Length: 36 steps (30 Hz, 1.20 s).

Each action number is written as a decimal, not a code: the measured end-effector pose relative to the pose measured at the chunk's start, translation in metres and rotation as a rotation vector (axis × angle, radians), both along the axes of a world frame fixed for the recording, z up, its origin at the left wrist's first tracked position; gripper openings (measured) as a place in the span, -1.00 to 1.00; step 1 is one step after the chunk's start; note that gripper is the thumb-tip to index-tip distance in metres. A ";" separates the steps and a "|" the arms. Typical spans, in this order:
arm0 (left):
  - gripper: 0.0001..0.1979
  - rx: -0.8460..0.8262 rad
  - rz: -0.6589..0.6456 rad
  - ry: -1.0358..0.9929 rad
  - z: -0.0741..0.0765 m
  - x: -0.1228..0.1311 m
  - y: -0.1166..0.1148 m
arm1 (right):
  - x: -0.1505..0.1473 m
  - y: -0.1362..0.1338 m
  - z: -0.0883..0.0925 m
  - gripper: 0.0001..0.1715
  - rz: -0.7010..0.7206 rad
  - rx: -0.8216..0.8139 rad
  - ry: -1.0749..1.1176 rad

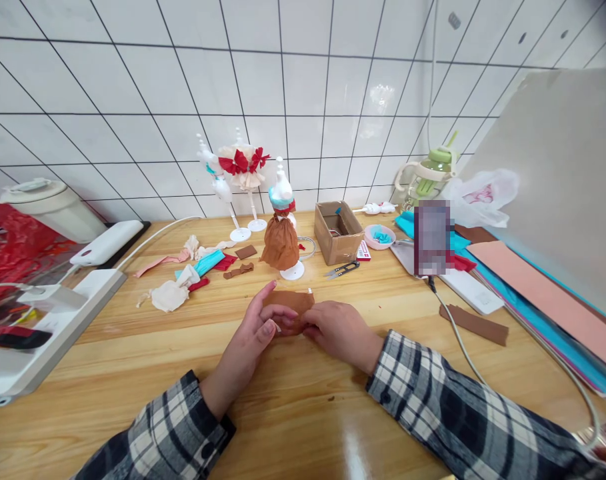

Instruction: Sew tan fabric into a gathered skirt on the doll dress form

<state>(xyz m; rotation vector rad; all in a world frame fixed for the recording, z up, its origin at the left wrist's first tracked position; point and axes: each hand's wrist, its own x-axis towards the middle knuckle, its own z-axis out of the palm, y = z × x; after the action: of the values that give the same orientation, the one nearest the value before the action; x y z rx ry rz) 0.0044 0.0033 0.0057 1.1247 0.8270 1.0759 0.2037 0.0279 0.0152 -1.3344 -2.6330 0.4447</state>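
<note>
A piece of brown cloth point(289, 302) lies on the wooden table in front of me. My right hand point(340, 333) pinches its right edge between thumb and fingers; a small white bit shows at the cloth's upper right corner. At the left side of the cloth is my left hand point(255, 327), fingers loosely bent and apart, some of them over the cloth. Whether its fingertips touch the cloth I cannot tell. Just beyond stands a small mannequin point(281, 179) on a white base, dressed in a gathered brown skirt point(281, 241) with a turquoise and red top.
Two more small mannequins point(240, 167) stand near the tiled wall. Fabric scraps point(170, 297) lie left, with thread snips point(343, 269), a cardboard box point(339, 233) and a pink bowl point(380, 237) beyond my right hand. A phone point(431, 237) and cable stand right; a power strip point(77, 327) lies left.
</note>
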 end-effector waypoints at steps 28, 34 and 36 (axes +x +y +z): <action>-0.28 0.019 -0.309 0.148 0.002 -0.002 0.000 | 0.002 0.012 0.000 -0.42 -0.341 -0.670 1.175; -0.18 0.009 -0.290 0.149 -0.002 -0.001 0.001 | 0.029 0.041 -0.008 -0.69 -0.293 -0.486 1.173; -0.20 -0.008 -0.293 0.147 -0.003 -0.002 0.001 | 0.045 0.055 -0.014 -0.69 -0.340 -0.424 1.094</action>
<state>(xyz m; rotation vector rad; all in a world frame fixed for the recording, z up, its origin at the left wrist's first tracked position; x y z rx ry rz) 0.0020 0.0045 0.0025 1.2846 0.7512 0.7531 0.2491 0.0834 0.0012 -1.0996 -1.4325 1.2688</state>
